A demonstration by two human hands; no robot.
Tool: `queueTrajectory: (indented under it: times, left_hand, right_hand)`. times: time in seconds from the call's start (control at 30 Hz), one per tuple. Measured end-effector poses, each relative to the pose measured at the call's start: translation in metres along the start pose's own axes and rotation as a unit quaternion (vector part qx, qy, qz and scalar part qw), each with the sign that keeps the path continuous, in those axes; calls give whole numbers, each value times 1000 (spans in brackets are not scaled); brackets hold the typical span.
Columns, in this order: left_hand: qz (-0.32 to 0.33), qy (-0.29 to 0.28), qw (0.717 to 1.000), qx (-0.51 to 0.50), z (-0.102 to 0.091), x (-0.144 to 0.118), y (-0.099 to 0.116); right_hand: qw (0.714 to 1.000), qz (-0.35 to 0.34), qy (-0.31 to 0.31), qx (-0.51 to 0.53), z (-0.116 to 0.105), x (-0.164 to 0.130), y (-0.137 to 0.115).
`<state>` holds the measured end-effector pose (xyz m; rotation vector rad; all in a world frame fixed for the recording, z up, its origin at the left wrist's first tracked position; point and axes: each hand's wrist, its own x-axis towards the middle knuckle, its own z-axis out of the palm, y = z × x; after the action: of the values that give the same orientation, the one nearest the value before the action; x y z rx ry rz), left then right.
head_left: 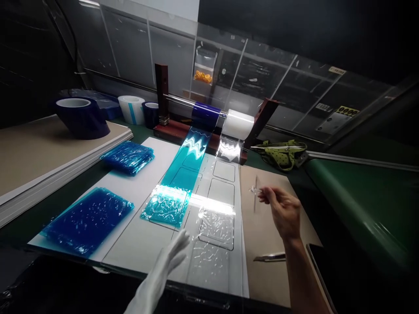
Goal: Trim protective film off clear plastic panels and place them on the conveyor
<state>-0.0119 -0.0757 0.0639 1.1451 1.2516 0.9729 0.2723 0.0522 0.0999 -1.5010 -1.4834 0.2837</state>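
Note:
My left hand (172, 253), in a white glove, is stretched out just below the near end of a blue film strip (168, 205). Its fingers are extended and hold nothing. The film runs down from a dark blue roll (205, 114). Beside it, a clear film strip (216, 224) comes off a white roll (240, 124). Both lie over a white sheet with black rounded outlines (221, 192). My bare right hand (281, 207) pinches a thin clear plastic strip (256, 198) above a brown board (268, 235). A utility knife (270, 258) rests on that board.
Two stacks of blue film pieces, one nearer (88, 222) and one farther (129, 157), lie left. A large blue tape roll (81, 115) stands on stacked boards (29, 157). The rolls hang on a wooden stand (161, 91). A green pouch (279, 152) lies behind right.

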Motion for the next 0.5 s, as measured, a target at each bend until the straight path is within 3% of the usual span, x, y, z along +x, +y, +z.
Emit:
queueTrajectory:
  times: [0.07, 0.13, 0.2, 0.27, 0.37, 0.43, 0.5]
  left_hand:
    - [24, -11, 996, 81, 15, 0, 16]
    - [24, -22, 986, 161, 31, -3, 27]
    - [45, -48, 962, 267, 42, -6, 32]
    - [120, -68, 926, 350, 45, -10, 30]
    - [250, -34, 873, 417, 38, -15, 19]
    - [273, 10, 845, 460, 32, -19, 12]
    - [272, 37, 822, 500, 29, -22, 9]
  right_hand:
    - [992, -2, -5, 122, -10, -38, -33]
    - [962, 15, -35, 269, -11, -76, -60]
    - [925, 48, -62, 372, -9, -109, -74]
    - [906, 85, -61, 409, -9, -132, -76]
    - [938, 103, -22, 329, -17, -150, -65]
    - [970, 95, -20, 225, -22, -156, -59]
    - [978, 105, -70, 167, -21, -160, -60]
